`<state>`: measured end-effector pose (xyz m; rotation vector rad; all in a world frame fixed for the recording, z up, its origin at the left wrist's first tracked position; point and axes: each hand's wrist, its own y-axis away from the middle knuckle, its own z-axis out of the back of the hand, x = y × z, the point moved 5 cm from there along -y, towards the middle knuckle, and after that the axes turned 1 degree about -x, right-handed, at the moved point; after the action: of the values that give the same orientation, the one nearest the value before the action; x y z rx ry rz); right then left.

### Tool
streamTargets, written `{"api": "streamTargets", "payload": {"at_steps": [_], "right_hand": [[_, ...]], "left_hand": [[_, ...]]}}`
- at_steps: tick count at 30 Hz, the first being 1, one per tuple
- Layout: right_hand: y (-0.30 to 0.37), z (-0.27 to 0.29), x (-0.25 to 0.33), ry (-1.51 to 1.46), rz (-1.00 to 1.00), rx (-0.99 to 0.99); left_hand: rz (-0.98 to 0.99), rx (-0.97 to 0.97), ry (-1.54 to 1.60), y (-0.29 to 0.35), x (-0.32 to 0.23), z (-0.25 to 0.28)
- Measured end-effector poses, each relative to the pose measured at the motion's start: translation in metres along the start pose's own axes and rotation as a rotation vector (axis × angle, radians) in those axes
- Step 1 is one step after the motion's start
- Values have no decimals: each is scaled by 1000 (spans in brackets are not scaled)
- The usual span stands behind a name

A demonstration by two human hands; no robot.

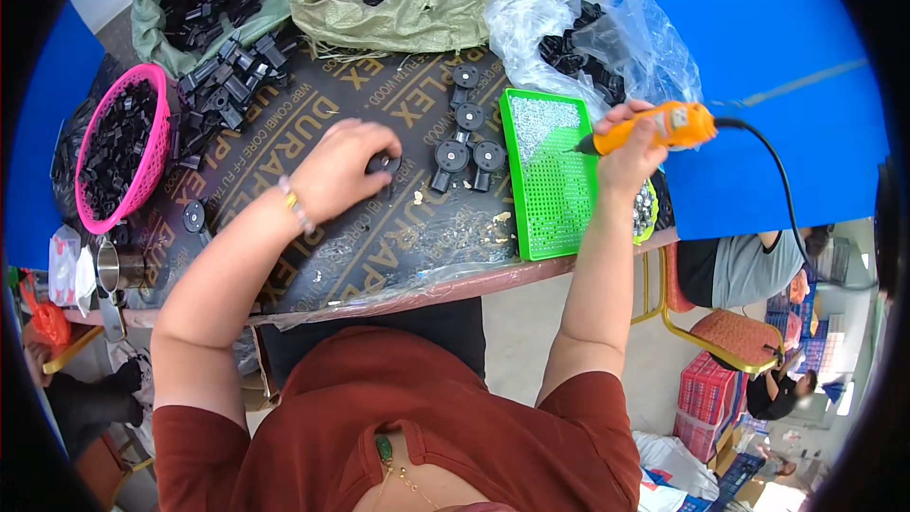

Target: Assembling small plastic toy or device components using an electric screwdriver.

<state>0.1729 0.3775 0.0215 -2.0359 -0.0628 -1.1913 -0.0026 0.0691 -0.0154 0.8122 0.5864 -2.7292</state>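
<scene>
My right hand (626,147) is wrapped round an orange electric screwdriver (678,126), whose black cord trails off to the right. Its dark tip points left, over the green perforated tray (520,218) that holds small silvery screws (545,123) in its upper part. Whether the tip touches a screw, I cannot tell. Left of the tray, my left hand (346,166) grips a small black plastic part with a round head (382,165), mostly hidden by the fingers. Between hand and tray lie several similar round-headed black parts (452,156). Another one (194,216) lies left of my left forearm.
A pink basket (152,147) of black parts stands at left, beside a loose heap of black pieces (227,85). Two woven sacks (322,0) and a clear plastic bag (654,47) line the far side. A metal cup (109,265) sits near the left edge.
</scene>
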Motion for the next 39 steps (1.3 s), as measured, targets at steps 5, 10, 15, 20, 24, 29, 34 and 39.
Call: {"api": "streamTargets", "payload": {"at_steps": [5,10,15,20,24,29,34,39], "right_hand": [[22,-30,56,-133,-39,74],[84,-131,78,-329,-30,352],[119,-187,45,-513,-344,416],[126,-204,32,-394,-309,493],[128,-206,28,-473,-388,446],[132,-208,27,-470,-397,468],[133,-211,27,-333,-324,526],[138,-218,26,-333,-363,568]], "left_hand": [[190,63,97,66,-22,6],[256,-134,111,88,-11,-2],[231,-154,66,91,0,-6],[249,-181,83,93,2,-6],[239,-194,75,94,3,-6],[229,-206,74,95,2,-5],[225,-206,74,95,2,-5],[223,-222,78,95,3,-6]]}}
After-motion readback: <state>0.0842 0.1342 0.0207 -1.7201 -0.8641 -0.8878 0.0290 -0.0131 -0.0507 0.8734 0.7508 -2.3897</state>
